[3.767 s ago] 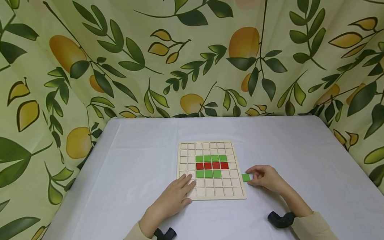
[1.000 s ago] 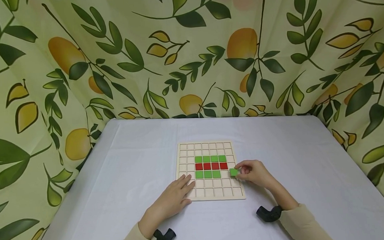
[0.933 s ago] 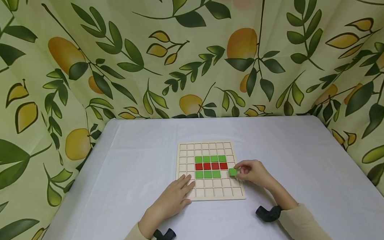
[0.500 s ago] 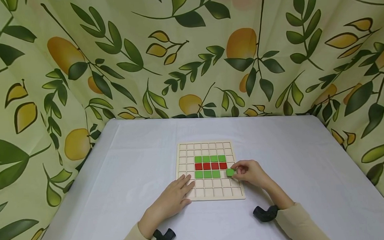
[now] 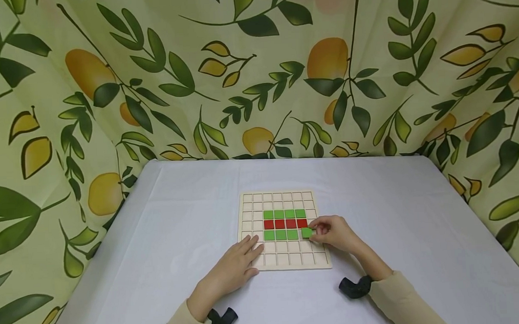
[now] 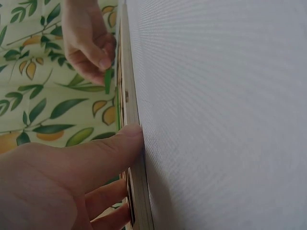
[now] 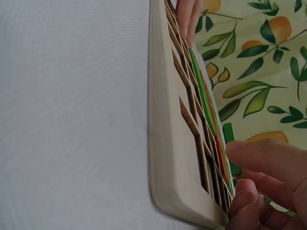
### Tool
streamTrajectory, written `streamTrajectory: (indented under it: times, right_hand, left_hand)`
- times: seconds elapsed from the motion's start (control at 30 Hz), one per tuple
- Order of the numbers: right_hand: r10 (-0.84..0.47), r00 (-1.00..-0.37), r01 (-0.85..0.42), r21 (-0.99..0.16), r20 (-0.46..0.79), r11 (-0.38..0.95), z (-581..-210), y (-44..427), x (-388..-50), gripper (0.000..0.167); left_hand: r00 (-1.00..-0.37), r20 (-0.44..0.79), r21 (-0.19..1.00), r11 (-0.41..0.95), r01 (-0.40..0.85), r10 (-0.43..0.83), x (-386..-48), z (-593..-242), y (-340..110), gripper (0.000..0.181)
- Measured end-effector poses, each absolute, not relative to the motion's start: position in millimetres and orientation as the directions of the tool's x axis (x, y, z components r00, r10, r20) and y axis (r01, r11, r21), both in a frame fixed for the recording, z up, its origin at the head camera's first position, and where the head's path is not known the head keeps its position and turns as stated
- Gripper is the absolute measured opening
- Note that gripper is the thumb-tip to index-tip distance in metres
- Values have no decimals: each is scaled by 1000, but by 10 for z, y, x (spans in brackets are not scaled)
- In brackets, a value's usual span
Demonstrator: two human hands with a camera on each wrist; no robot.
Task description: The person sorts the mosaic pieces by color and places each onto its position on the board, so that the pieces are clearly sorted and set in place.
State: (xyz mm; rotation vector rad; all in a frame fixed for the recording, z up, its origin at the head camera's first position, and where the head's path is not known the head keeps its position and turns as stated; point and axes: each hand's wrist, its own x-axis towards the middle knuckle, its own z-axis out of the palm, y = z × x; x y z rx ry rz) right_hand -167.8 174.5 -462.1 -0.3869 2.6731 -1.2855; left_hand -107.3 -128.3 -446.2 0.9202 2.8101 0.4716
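A wooden grid board (image 5: 286,261) lies on the table with green and red square tiles set in its middle cells. My right hand (image 5: 333,232) pinches a green tile (image 5: 306,233) just above the board, at the right end of the lower green row. In the right wrist view that green tile (image 7: 231,146) stands clear of the board's surface between thumb and fingers. My left hand (image 5: 234,263) rests on the board's left edge, fingers spread over the cells. The left wrist view shows the left thumb (image 6: 115,148) against the board's side edge (image 6: 136,177).
A white cloth covers the table (image 5: 191,209). Behind and beside it hangs a leaf-and-fruit patterned curtain (image 5: 265,98). Black curved pieces (image 5: 223,320) are worn at both wrists, next to the beige sleeves (image 5: 405,301).
My right hand picked the green tile up from the table right of the board and carried it left over the grid, to the lower green row's end. The left hand has stayed in place.
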Motion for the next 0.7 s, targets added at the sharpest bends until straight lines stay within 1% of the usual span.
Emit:
streamTrajectory:
  times: [0.27, 0.7]
  right_hand:
    - [-309, -951, -186, -779, -11, 599, -4625, 1719, -1682, 26]
    - [-296, -955, -169, -769, -27, 616, -4623, 1687, -1684, 26]
  left_hand:
    - [-797, -36, 338, 758, 558, 603, -1057, -4435, -1287, 55]
    - [-799, -54, 354, 760, 546, 599, -1058, -4421, -1286, 55]
